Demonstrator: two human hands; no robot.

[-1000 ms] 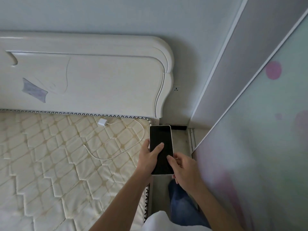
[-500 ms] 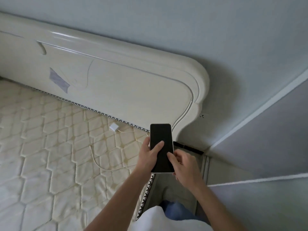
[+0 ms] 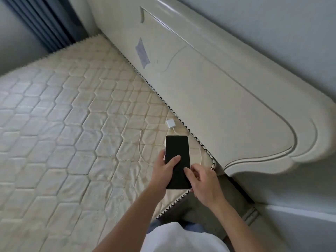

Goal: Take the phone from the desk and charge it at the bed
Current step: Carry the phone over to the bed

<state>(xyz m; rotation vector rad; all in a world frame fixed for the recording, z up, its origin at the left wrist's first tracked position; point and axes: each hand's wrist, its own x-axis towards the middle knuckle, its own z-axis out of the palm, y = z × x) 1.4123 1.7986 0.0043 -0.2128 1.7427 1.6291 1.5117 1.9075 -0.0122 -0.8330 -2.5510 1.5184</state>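
A phone [image 3: 177, 153] with a dark screen and pale edge is held flat above the bed's near corner. My left hand [image 3: 164, 170] grips it from the left, thumb on the screen. My right hand [image 3: 201, 180] touches its lower right edge with loosely curled fingers. A white charger block [image 3: 170, 123] lies on the quilted mattress [image 3: 72, 124] just beyond the phone. Its thin white cable [image 3: 141, 151] loops to the left of the phone and passes under it; the plug end lies near the top of the loop.
A cream headboard [image 3: 227, 99] runs diagonally along the mattress at the right. Blue curtains [image 3: 47, 22] hang at the far left. A narrow floor gap [image 3: 209, 211] lies between the bed and the wall at the lower right.
The view has swung left and tilted, bringing much more of the mattress and the curtains in. Both hands and the phone now hover over the bed corner, close to the charger.
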